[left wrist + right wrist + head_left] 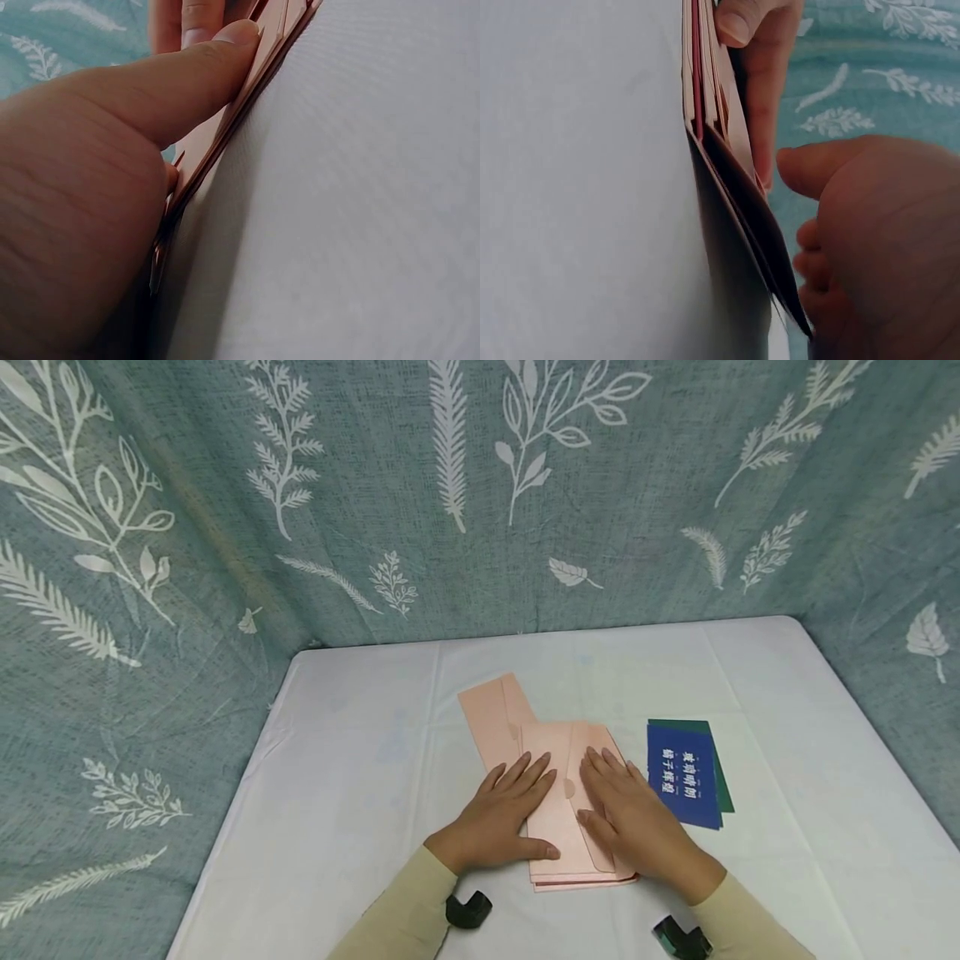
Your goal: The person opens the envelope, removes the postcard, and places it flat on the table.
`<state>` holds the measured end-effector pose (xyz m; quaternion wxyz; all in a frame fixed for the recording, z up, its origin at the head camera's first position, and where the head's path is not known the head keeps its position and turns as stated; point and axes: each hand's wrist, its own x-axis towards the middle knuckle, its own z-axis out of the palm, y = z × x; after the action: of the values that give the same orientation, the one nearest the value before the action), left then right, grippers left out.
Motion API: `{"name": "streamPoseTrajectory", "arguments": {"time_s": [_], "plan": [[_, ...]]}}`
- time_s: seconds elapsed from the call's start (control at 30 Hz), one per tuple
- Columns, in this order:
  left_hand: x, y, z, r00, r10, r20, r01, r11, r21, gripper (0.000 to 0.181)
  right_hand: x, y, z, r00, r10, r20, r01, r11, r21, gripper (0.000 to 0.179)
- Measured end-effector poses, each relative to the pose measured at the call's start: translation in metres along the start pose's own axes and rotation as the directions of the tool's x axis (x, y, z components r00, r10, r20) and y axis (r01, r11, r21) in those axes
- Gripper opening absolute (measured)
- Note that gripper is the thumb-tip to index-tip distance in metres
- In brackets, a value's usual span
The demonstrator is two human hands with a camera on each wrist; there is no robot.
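A stack of pale pink paper envelopes point(568, 852) lies on the white cloth, flap side up. My left hand point(501, 817) rests on its left part with fingers spread and thumb near the lower edge. On the right part, over the flap side, lies my right hand point(637, 818) with its fingers straight. In the left wrist view, the left thumb point(199, 86) presses on the top envelope. The right wrist view shows the layered edges of the stack point(739, 135), with a gap between envelopes at one end. Another pink envelope point(491, 714) sticks out behind, at an angle.
Blue and green cards point(684, 785), the blue one on top with white characters, lie right of the stack. The table's white cloth point(352, 793) has fold creases. A green leaf-patterned curtain point(480, 568) hangs behind and at both sides. Black camera mounts point(468, 911) sit at the wrists.
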<state>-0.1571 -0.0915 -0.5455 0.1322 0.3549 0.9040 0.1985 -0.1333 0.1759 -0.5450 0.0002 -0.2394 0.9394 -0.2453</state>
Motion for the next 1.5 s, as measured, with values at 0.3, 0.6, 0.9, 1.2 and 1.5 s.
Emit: {"name": "streamPoseTrajectory", "arguments": {"time_s": [0.3, 0.6, 0.9, 1.2, 1.5], "plan": [[0.001, -0.002, 0.002, 1.0, -0.001, -0.001, 0.001, 1.0, 0.028, 0.107, -0.001, -0.003, 0.011, 0.999, 0.003, 0.038, -0.001, 0.998, -0.056, 0.097], [0.001, -0.001, 0.0, 1.0, -0.005, -0.008, 0.006, 0.999, 0.035, 0.107, -0.001, -0.006, 0.014, 0.999, 0.007, 0.034, -0.005, 0.998, -0.067, 0.098], [0.002, 0.0, 0.0, 1.0, -0.005, -0.01, 0.005, 1.0, 0.024, 0.108, -0.002, -0.004, 0.011, 1.0, 0.005, 0.027, -0.005, 1.0, -0.023, 0.095], [0.003, 0.001, 0.0, 1.0, -0.013, -0.004, 0.013, 1.0, 0.024, 0.109, -0.003, -0.002, 0.008, 1.0, 0.002, 0.023, -0.003, 1.0, 0.03, 0.093], [0.004, 0.001, 0.0, 1.0, -0.015, -0.002, 0.015, 1.0, 0.022, 0.109, -0.004, 0.003, 0.004, 0.997, 0.032, 0.071, -0.04, 0.993, 0.111, 0.097]]}}
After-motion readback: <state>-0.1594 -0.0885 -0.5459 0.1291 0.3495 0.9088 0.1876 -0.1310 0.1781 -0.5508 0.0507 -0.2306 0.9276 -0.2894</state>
